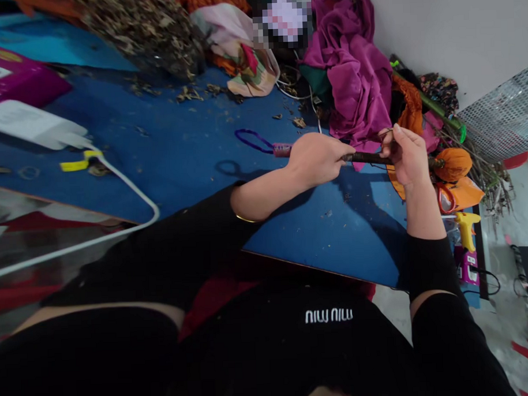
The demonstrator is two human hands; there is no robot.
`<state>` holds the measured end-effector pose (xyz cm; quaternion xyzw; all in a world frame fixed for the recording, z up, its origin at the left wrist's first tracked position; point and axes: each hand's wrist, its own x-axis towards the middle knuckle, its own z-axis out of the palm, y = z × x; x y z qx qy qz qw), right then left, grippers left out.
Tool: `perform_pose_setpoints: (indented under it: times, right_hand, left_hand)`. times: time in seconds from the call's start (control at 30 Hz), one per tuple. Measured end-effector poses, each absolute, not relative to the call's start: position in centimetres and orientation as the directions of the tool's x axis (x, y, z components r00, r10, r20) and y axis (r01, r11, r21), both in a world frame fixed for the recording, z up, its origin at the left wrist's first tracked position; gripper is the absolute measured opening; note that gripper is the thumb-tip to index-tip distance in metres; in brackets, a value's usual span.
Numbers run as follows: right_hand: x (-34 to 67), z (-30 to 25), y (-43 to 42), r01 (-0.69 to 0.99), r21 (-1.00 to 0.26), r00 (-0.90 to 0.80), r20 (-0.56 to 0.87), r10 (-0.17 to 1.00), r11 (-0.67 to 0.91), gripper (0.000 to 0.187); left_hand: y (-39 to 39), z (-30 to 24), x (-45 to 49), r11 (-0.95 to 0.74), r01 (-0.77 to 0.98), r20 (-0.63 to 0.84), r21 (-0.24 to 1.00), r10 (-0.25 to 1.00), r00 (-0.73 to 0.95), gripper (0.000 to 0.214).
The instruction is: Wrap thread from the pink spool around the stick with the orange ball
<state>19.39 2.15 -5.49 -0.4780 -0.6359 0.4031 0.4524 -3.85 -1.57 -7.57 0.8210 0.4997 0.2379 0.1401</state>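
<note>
My left hand (315, 157) is closed around a dark, wrapped stick (369, 158) held level above the blue table. A pinkish-purple end piece (282, 150) with a dark blue loop of cord (249, 135) sticks out left of this hand. Further right, an orange cloth ball (453, 164) is at the stick's other end. My right hand (408, 152) is at the stick, fingers pinched together on a thin brown strand (386, 131). Where the strand runs behind the fingers is hidden.
Magenta cloth (355, 85) is heaped at the back of the blue table (193, 143). Dried leaves (150, 37) and a patterned cloth (251, 65) lie left of it. A white cable (134, 188) crosses the left edge. A yellow glue gun (466, 228) and twigs (499, 181) are at right.
</note>
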Motion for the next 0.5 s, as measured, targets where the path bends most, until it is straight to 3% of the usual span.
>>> perform_pose_setpoints:
  times: [0.3, 0.4, 0.5]
  right_hand:
    - [31.1, -0.3, 1.4, 0.386, -0.906, -0.165, 0.116, 0.979, 0.172, 0.042]
    - [35.6, 0.0, 1.4, 0.370, -0.901, 0.031, 0.258, 0.966, 0.229, 0.037]
    - [38.0, -0.8, 2.4, 0.320, -0.886, 0.308, 0.433, 0.847, 0.336, 0.031]
  left_hand:
    - [-0.7, -6.1, -5.7, -0.319, 0.791, 0.192, 0.522, 0.948, 0.255, 0.037]
    - [0.1, -5.5, -7.1, -0.286, 0.806, 0.201, 0.518, 0.957, 0.210, 0.035]
    - [0.8, -5.0, -8.6, -0.289, 0.789, 0.200, 0.542, 0.956, 0.214, 0.038]
